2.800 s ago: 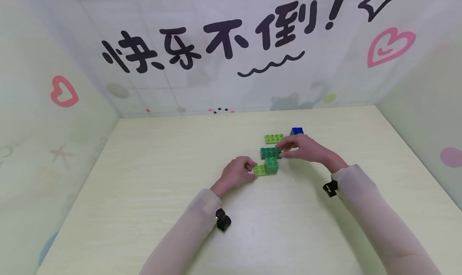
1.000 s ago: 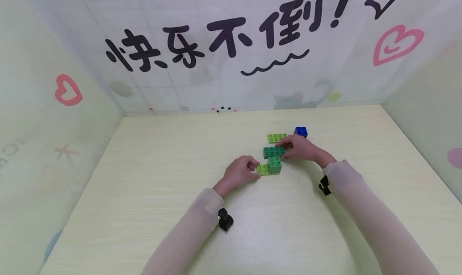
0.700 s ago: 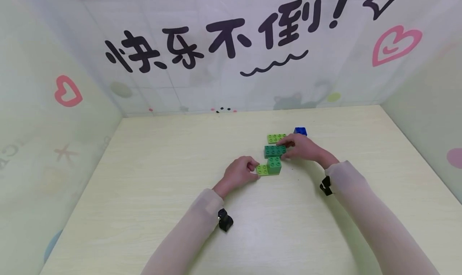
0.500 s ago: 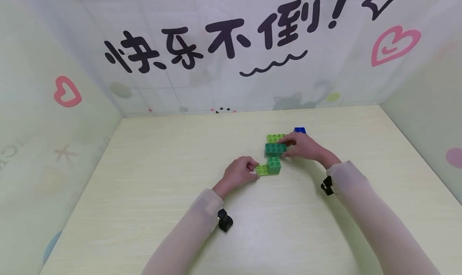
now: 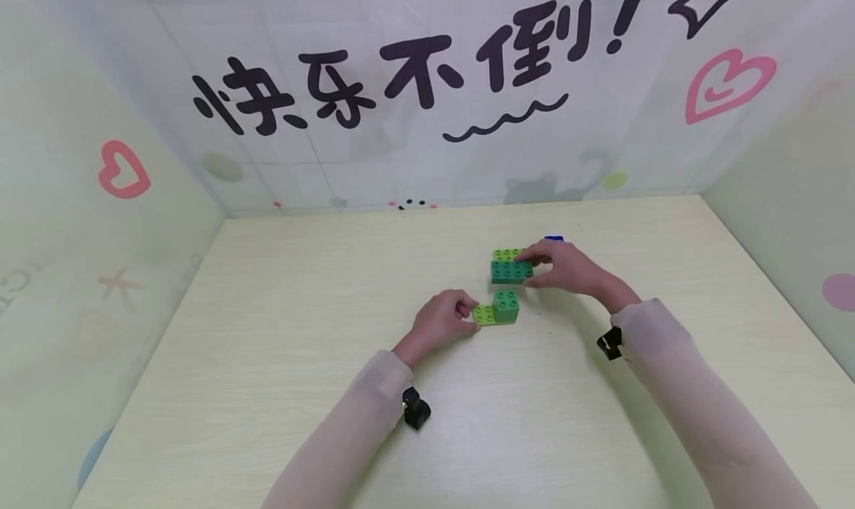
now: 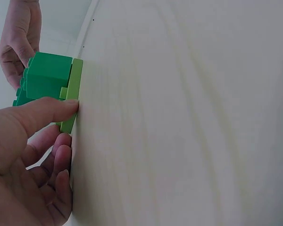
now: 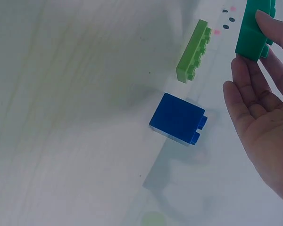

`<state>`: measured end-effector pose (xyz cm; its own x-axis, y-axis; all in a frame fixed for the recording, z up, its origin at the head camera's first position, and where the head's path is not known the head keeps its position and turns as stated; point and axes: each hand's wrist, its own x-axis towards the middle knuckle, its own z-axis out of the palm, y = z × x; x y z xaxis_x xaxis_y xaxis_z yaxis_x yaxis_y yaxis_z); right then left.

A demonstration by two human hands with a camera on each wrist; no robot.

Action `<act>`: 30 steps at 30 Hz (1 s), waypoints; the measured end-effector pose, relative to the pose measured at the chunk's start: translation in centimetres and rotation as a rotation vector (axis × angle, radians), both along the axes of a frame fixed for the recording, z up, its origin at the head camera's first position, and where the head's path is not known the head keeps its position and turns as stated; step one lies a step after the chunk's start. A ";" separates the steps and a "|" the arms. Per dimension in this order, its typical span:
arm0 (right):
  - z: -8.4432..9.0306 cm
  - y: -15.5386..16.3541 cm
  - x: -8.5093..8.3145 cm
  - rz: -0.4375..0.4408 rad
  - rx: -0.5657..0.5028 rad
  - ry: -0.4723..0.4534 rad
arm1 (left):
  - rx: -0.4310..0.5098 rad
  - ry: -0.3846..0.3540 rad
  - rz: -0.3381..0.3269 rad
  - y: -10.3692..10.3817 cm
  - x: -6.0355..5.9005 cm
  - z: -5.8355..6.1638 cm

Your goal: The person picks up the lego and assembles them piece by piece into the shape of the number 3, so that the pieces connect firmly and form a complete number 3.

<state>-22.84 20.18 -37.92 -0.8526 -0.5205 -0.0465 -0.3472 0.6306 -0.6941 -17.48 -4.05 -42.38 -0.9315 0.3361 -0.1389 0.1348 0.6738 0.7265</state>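
In the head view my left hand [image 5: 441, 320] pinches the left end of a lime-green flat building brick [image 5: 484, 314] lying on the table. A taller bright green block [image 5: 506, 306] is stacked on that brick's right half; the left wrist view shows my thumb along the lime brick's edge. My right hand [image 5: 571, 269] holds a dark green eight-stud brick [image 5: 511, 273] by its right end, between thumb and fingers. In the right wrist view this brick is up off the table, and in the head view it sits just behind the stack.
Behind the held brick lies a second lime-green flat brick [image 7: 194, 52], partly covered in the head view. A blue block [image 7: 177, 117] stands to its right, mostly hidden by my right hand in the head view. The pale table [image 5: 320, 309] meets printed walls at back and sides.
My right hand has raised the dark green brick and carried it slightly backward, opening a gap between it and the stack. The left hand stays on the lime brick.
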 end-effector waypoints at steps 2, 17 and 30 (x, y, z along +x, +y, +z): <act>0.2 0.0 0.1 0.003 -0.004 0.002 | 0.002 0.000 -0.001 0.0 0.0 0.1; 0.9 -0.4 1.5 0.041 -0.037 0.018 | 0.006 -0.001 0.002 0.0 0.1 0.1; 1.3 -1.4 2.7 0.084 -0.047 0.018 | -0.013 0.017 -0.013 0.0 -0.2 -0.1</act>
